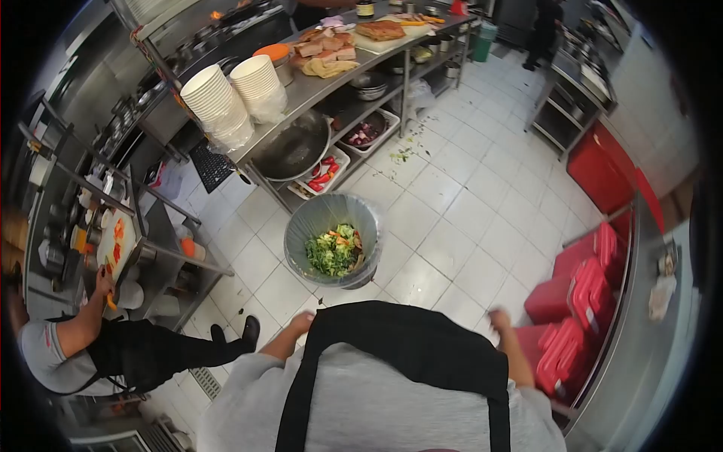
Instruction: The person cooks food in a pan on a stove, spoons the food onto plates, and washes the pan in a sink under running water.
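Note:
My left hand [302,322] hangs beside the black apron [407,331], just behind a bin. On the apron's other side is my right hand [498,321], out over the floor and somewhat blurred. No object shows in either hand, but the fingers are too small and smeared to read. Nearest to my left hand stands the bin [331,211], lined with clear plastic. Chopped green and orange vegetable scraps [335,248] lie inside it. Neither hand touches the bin.
A steel worktable [316,87] holds stacked white tubs [215,102] and slabs of meat [325,47]; a wok [292,147] sits below. Red lidded containers [561,297] stand at right. At left, a co-worker [83,346] works by a cutting board [119,241]. Scraps [407,153] litter the tiles.

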`<state>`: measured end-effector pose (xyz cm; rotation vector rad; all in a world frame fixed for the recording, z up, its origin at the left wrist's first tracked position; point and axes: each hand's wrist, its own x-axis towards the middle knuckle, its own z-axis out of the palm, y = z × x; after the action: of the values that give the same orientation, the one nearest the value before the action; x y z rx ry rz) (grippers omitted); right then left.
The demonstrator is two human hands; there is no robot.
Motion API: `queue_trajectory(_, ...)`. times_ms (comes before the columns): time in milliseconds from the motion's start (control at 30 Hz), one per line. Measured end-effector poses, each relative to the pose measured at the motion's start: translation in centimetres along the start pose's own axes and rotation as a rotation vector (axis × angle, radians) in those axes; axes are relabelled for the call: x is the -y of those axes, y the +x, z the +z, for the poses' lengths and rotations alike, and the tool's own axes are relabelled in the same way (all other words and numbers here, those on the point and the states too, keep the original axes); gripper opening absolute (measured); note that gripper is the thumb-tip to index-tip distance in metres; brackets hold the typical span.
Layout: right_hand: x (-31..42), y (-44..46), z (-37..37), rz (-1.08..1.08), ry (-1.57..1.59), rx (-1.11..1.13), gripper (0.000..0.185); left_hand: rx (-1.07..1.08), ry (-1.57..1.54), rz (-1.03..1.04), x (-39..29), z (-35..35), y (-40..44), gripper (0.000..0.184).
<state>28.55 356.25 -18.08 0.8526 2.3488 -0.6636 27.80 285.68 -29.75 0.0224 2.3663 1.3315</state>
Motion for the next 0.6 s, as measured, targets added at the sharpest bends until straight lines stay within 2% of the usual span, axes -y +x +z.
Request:
queue_trajectory(33,3.6,6.4,-4.3,-0.251,-0.024,-0.188,0.037,0.215,0.272,-0.33,-2.9,0.7,-1.6,0.042)
queue_trajectory(67,13.0,5.3,-11.8,-0.46,-0.099,-0.36,0.037,0.088,0.368,-0.33,-0.2,2.5,-3.2,0.041)
queue_trajectory(100,21.2,6.1,-17.6,-0.617,-0.144,-0.536,0.029,0.12,0.34,-0.448,-0.8,2.8,-4.3,0.04)
queue_trajectory(133,29.3,5.4,-23.1,-0.803,-0.017,-0.567,0.024,0.131,0.281,-0.565,-1.5,2.8,-5.2,0.039)
queue_trajectory(167,37.5,3.1,-27.9,-0.877,0.005,-0.576,0.021,0.121,0.234,-0.665,-2.2,2.7,-5.4,0.039)
queue_trajectory(200,44.9,-1.2,-32.0,-1.078,-0.069,-0.642,0.014,0.103,0.184,-0.757,-3.3,2.1,-5.0,0.038)
queue_trajectory(267,56.4,-7.1,-37.3,-1.539,-0.063,-0.724,0.01,0.047,0.087,-0.914,-4.8,0.8,-2.9,0.037)
queue_trajectory(333,65.2,-12.2,-40.0,-1.723,-0.148,-0.73,0.01,-0.051,-0.008,-1.007,-6.7,-1.9,1.9,0.035)
queue_trajectory(400,73.0,-14.0,-41.5,-1.942,-0.35,-0.733,0.018,-0.19,-0.043,-0.934,-9.3,-4.1,8.2,0.034)
queue_trajectory(467,79.5,-15.3,-42.5,-1.916,-0.618,-0.585,0.026,-0.38,0.011,-0.556,-13.8,-7.3,14.4,0.032)
queue_trajectory(500,82.4,-15.9,-42.8,-1.895,-0.748,-0.504,0.03,-0.514,-0.141,-0.322,-14.0,-7.9,17.8,0.032)
queue_trajectory(533,84.8,-16.9,-43.3,-1.866,-0.856,-0.463,0.036,-0.592,-0.058,-0.22,-20.4,-9.5,19.8,0.03)
queue_trajectory(567,87.2,-17.6,-43.9,-1.833,-0.962,-0.424,0.042,-0.699,-0.142,-0.211,-27.7,-10.5,21.0,0.033)
queue_trajectory(600,90.6,-17.5,-44.2,-1.853,-1.023,-0.44,0.047,-0.638,-0.109,-0.202,-33.6,-12.2,22.0,0.035)
